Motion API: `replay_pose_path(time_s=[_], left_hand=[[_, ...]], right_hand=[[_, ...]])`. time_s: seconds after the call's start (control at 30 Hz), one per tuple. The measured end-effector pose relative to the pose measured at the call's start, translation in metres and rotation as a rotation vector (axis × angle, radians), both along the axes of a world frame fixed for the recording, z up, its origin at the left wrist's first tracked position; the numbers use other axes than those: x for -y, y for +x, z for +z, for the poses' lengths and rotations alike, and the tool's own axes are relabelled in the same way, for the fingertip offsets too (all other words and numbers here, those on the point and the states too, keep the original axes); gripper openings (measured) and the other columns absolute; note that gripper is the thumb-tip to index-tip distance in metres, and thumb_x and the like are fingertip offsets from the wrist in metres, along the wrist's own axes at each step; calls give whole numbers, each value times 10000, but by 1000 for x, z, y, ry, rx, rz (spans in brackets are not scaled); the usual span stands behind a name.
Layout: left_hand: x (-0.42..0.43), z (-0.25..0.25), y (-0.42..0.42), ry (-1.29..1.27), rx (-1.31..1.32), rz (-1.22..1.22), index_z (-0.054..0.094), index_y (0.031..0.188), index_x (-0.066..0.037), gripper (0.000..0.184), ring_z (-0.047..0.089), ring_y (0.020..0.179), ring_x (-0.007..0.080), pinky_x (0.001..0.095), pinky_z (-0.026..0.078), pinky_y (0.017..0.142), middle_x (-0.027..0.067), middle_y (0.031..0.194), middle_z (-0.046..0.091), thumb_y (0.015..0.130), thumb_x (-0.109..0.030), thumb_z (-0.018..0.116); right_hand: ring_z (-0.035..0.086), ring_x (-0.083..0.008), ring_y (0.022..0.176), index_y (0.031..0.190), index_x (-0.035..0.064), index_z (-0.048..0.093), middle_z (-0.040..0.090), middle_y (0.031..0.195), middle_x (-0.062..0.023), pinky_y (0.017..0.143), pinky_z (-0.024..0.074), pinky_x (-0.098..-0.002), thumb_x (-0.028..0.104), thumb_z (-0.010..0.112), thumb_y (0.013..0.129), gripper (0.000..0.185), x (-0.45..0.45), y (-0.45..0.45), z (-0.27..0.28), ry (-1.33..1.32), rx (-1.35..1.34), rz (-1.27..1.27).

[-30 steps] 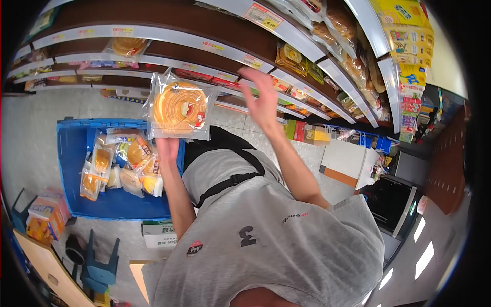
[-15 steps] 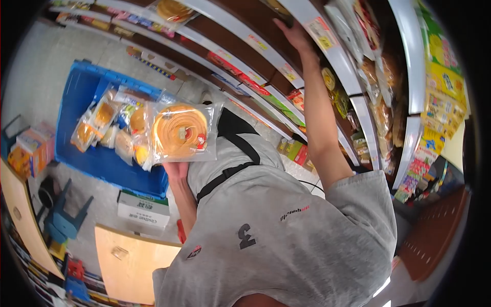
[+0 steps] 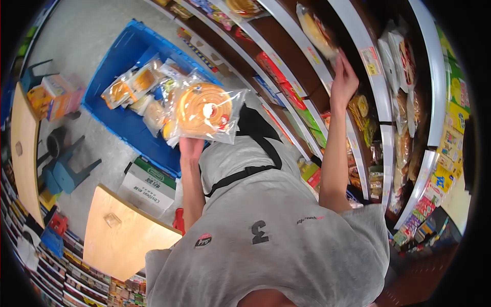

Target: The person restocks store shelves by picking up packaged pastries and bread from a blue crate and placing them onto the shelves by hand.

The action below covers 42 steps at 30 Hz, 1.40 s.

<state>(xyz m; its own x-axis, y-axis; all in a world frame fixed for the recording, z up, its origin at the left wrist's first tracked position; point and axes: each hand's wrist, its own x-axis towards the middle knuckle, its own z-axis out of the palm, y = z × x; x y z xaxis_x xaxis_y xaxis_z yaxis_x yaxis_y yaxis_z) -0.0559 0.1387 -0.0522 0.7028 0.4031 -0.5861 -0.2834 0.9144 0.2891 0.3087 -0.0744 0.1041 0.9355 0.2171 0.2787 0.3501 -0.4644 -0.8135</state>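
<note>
One bagged round cake (image 3: 203, 108) rests upon the left hand (image 3: 191, 148); its fingers are hidden behind, so their grip cannot be told. The right hand (image 3: 344, 84) pinches the near end of one bagged long bread (image 3: 317, 33) between two white shelf edges (image 3: 353, 25). Left of the left hand, one blue crate (image 3: 113, 122) holds several bags (image 3: 146, 78), partly covered by the cake; floor (image 3: 87, 43) lies open beyond.

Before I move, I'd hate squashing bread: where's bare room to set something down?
Bare: grey floor bordered by the blue crate, teal stool and white carton; also the crate's bottom along its stool side, beside the bread packets. Crowded: the crate's middle, where packets overlap.
</note>
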Motion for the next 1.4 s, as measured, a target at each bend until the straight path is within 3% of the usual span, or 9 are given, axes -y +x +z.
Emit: replay_pose_path(time_s=[0.1,0.17,0.27,0.4,1.03,1.23,1.3,1.37,1.4], left_hand=[[1,-6,6,21,61,-28,342,1518,-60,552,416,1401,261,426,335,1174,94,1543,411,1068,-377,391],[2,0,18,50,81,-38,342,1519,-59,556,413,1404,258,419,333,1175,90,1543,410,1068,-379,396],[9,10,34,26,6,-63,386,1496,-51,541,467,1359,277,439,369,1154,108,1506,460,1063,-374,408],[8,12,39,-60,-68,-72,401,1487,-59,527,475,1351,289,456,378,1146,116,1500,467,1062,-372,398],[64,-1,-13,-288,-130,40,504,1398,-35,490,556,1261,332,508,440,1094,173,1403,557,1039,-361,431],[99,33,-18,-228,-183,59,506,1395,-54,493,549,1266,336,514,427,1102,144,1409,559,1040,-382,411],[111,24,-33,-232,382,15,498,1407,-58,505,546,1273,334,513,423,1106,143,1418,553,1038,-393,414],[124,37,-34,-212,344,47,487,1419,-62,519,542,1279,332,514,417,1112,145,1430,543,1038,-407,412],[131,62,-27,-167,46,93,483,1423,-62,523,538,1283,334,515,412,1116,146,1433,540,1039,-409,410]], right_hand=[[570,-222,1254,1284,-45,629,629,1332,-156,1103,400,-341,62,539,1017,302,-17,-76,11,-90,-42,110],[568,-250,1277,1250,-26,657,625,1342,-161,1100,408,-361,-8,523,987,296,-27,-123,12,-84,-51,185],[629,-291,1199,1184,105,726,670,1272,-134,1020,505,-376,-35,702,831,381,-31,-185,-4,-256,78,515],[604,-307,1225,1138,53,724,643,1298,-110,1012,526,-390,-73,717,760,399,-31,-225,2,-285,-53,854],[652,-275,1105,1171,101,722,647,1279,-95,931,533,-372,47,712,878,298,19,-195,19,-238,-199,697],[692,-251,1022,1160,36,709,693,1162,-121,875,554,-326,67,684,915,249,59,-179,17,-153,-142,661],[703,-270,989,1155,41,708,712,1106,-121,897,550,-339,94,689,918,244,71,-174,12,-109,-154,634],[715,-218,952,1147,27,703,725,1069,-125,869,555,-313,79,678,925,230,78,-175,6,81,-413,522],[686,-165,978,1192,30,658,709,1079,-107,879,546,-295,86,699,915,286,82,-180,-2,168,-559,526]])
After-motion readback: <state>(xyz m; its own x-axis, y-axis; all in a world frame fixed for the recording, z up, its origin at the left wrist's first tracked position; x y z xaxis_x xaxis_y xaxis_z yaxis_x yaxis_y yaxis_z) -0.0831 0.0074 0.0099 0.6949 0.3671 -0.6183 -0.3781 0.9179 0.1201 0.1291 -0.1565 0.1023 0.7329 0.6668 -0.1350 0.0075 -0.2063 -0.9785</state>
